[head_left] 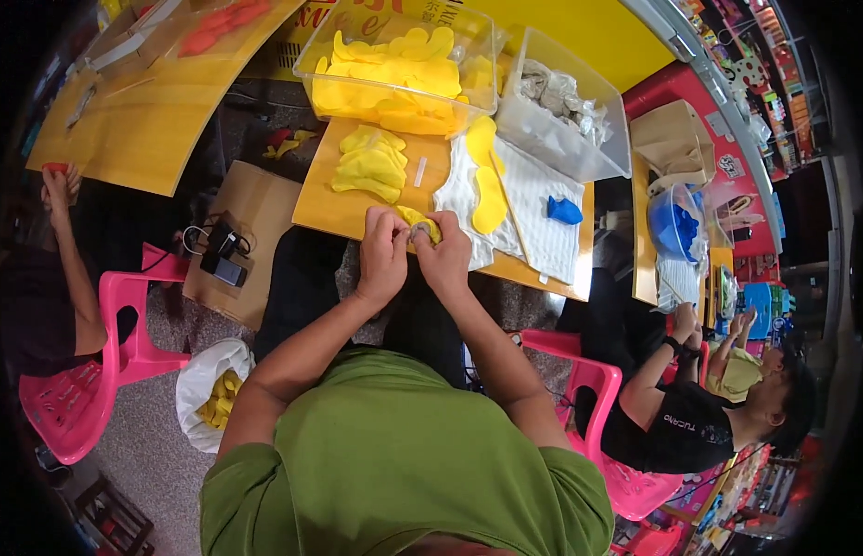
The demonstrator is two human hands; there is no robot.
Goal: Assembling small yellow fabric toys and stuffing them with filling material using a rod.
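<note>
At frame centre, my left hand (383,248) and right hand (444,252) both pinch one yellow fabric piece (418,221), held over the wooden table's (320,208) near edge, apparently for close handling. A stack of yellow pieces (369,163) lies just above.

- Piece (419,221) held: yellow.
- Stack (369,163): yellow.
- Cloth (533,213): white, fine-striped.
- Scrap (564,210): blue.
- Table (325,206): orange-tan.
- Chair (88,371): pink.
- Shirt (394,463): green.
</note>
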